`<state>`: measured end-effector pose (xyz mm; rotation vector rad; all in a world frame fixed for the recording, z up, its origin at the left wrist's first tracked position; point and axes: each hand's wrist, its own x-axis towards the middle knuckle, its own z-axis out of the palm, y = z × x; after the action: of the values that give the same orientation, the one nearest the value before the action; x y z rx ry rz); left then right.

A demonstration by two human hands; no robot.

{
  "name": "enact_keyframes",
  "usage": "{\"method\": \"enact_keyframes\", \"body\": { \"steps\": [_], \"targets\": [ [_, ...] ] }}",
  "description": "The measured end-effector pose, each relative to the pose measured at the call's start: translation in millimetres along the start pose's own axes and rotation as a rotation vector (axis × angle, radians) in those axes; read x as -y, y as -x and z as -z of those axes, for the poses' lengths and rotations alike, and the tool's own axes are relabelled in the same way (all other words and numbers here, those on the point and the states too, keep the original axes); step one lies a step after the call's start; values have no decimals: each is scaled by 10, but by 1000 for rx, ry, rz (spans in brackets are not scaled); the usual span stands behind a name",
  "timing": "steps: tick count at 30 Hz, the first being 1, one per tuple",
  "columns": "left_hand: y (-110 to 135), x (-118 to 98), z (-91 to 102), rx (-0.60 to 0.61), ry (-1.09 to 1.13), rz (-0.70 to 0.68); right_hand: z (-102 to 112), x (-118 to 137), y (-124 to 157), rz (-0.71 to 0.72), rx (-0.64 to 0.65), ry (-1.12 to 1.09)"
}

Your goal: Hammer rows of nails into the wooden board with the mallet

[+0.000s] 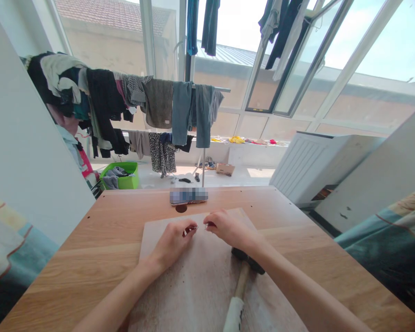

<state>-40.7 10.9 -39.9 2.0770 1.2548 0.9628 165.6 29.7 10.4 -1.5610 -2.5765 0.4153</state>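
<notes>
Over the far half of a pale wooden board (190, 286), my two hands face each other with a small gap between them. My left hand (174, 237) is closed in a pinch, and a tiny shiny bit shows at its fingertips. My right hand (228, 228) pinches as well, with a small light-coloured bit at the fingertips. Both bits are too small to name. Beneath my right forearm lies a hammer (242, 279), its dark head partly covered by the arm and its handle pointing toward me.
The board rests on a wooden table (100, 249). A blurred packet (188, 196) sits near the table's far edge by a dark round hole (181, 208). Beyond stand a clothes rack (221, 89) with laundry, a green basket (133, 177) and a white ribbed cabinet (304, 161). Curtains hang at both sides.
</notes>
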Motion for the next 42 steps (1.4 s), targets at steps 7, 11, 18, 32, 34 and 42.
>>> {"method": "enact_keyframes", "body": {
  "steps": [7, 11, 18, 32, 34, 42],
  "targets": [
    [-52, 77, -131, 60, 90, -1, -29, 162, -44, -6, 33, 24],
    [-90, 80, -189, 2, 146, 4, 2, 161, -27, 7, -19, -10],
    [-12, 18, -45, 7, 167, -89, 69, 24, 35, 117, -14, -130],
    [389, -44, 28, 343, -398, -392, -159, 230, 238, 214, 69, 139],
    [566, -39, 95, 344, -429, -396, -140, 352, 447, 253, 93, 136],
    [1486, 178, 483, 197, -507, -605, -207, 239, 1348, 320, -246, -23]
  ]
}}
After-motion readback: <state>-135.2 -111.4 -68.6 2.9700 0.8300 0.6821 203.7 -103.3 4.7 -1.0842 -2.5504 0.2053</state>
